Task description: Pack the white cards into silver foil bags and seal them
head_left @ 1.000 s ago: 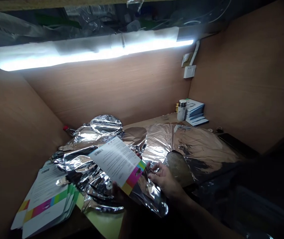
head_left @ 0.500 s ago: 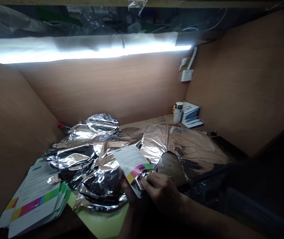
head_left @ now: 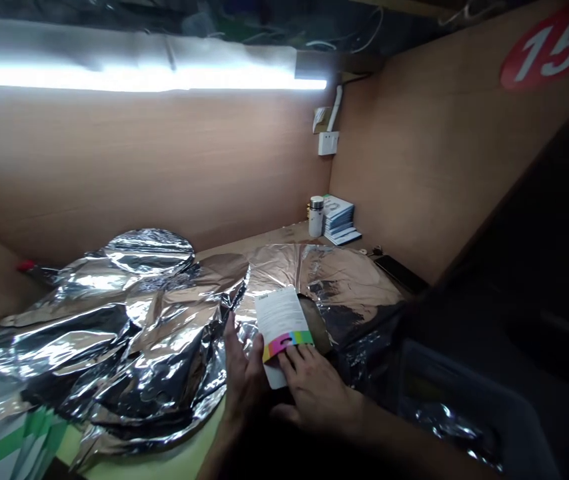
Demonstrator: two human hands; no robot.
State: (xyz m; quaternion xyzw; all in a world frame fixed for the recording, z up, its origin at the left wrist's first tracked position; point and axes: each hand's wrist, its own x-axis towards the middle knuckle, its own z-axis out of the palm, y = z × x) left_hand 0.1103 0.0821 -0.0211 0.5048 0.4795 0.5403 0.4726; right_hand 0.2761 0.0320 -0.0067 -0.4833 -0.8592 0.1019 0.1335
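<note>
A white printed card [head_left: 280, 313] with lines of text, a rainbow band and a dark slot is tilted upright in front of me. My right hand [head_left: 317, 390] has its fingers laid over the card's lower part, holding it; the underside of this grip is hidden. Beside the card's left edge, my left hand [head_left: 242, 377] has its index finger and thumb apart, pointing up; whether it touches the card I cannot tell. Silver foil balloons [head_left: 164, 360] lie flat and crumpled to the left of and behind both hands.
Several more cards [head_left: 24, 443] are stacked at the lower left on yellow-green paper [head_left: 184, 457]. A white bottle [head_left: 316, 217] and stacked booklets [head_left: 338, 220] stand in the back corner. A dark phone-like slab [head_left: 401, 273] lies by the right wall. A translucent bin [head_left: 464, 373] holds foil, lower right.
The view has turned right, bringing the red 15 sign and the bin into sight. The left hand has come out from behind the card, and a shiny piece at the right fingertips no longer shows.
</note>
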